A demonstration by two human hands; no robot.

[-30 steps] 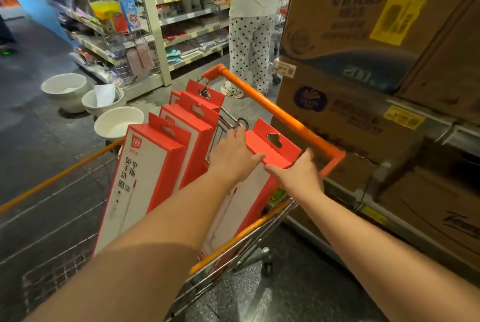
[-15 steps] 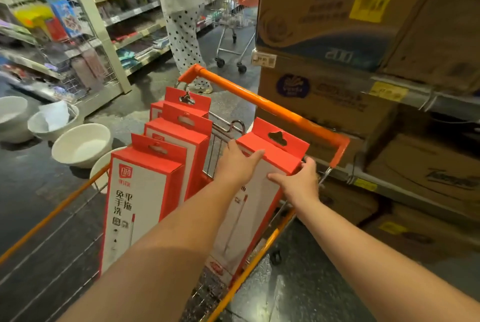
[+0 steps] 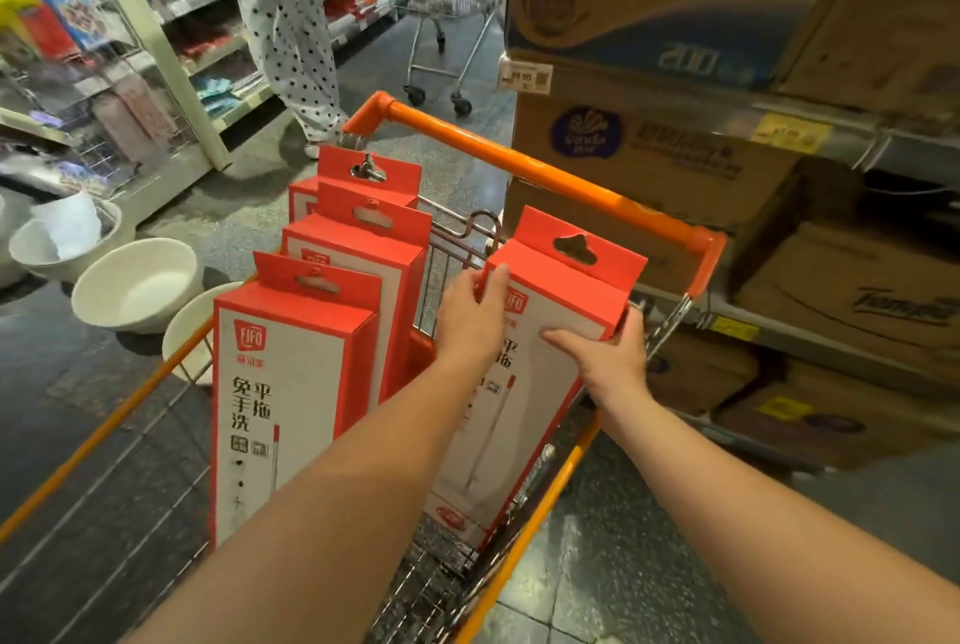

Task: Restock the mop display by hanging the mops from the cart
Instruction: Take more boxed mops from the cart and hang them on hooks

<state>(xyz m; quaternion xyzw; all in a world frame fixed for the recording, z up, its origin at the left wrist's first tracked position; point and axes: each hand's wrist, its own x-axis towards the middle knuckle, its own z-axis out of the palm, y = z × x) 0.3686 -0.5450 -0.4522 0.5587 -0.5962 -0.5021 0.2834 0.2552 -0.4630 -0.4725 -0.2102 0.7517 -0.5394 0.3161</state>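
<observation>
Over the cart, left hand and right hand, fingers clasping mop box, more boxes alongside, orange handle behind.

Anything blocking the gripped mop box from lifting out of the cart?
Nothing visible above the red cardboard mop box, held by the left hand and right hand. The cart's orange handle bar runs behind it, not over it. Display unseen.

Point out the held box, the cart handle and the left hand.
held box (image 3: pixel 566 290): head view, red top face.
cart handle (image 3: pixel 545 174): head view, middle of the orange bar.
left hand (image 3: pixel 470 318): head view, back of the hand.
</observation>
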